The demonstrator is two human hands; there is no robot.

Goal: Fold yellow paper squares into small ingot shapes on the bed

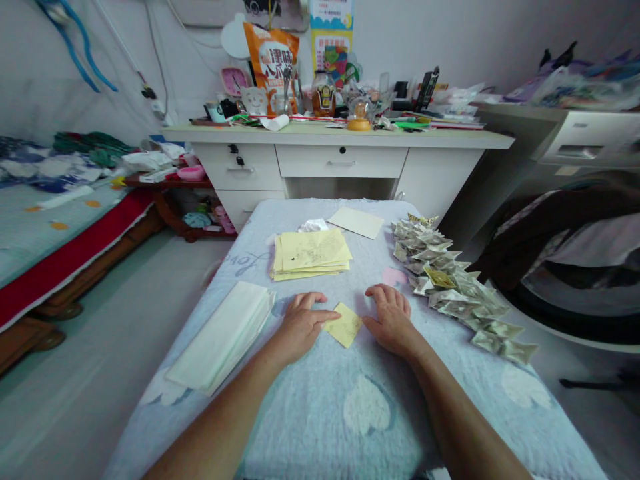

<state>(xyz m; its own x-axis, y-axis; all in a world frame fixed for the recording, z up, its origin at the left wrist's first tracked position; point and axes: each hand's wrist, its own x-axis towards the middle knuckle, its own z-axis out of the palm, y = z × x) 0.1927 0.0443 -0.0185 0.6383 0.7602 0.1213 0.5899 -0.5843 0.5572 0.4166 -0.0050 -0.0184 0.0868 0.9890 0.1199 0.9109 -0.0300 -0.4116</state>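
Note:
A small yellow paper square (346, 327), turned like a diamond, lies flat on the cloth-covered table (295, 420). My left hand (301, 327) rests palm down at its left side, with one finger or the thumb stretched onto the left corner. Close by the opposite corner is my right hand (393, 320), its thumb apart from the curved fingers; whether the thumb touches the paper I cannot tell. Beyond the hands sits a stack of yellow paper sheets (313, 253). Rows of folded paper pieces (453, 283), mostly grey with a few yellow, line the table's right side.
Long white paper sheets (223, 337) lie in a pile at the left. A pale card (356, 223) and crumpled white tissue (313, 225) are near the far edge. Behind stands a cluttered white desk (345, 160); a washing machine (565, 143) is at right, a bed (60, 233) at left.

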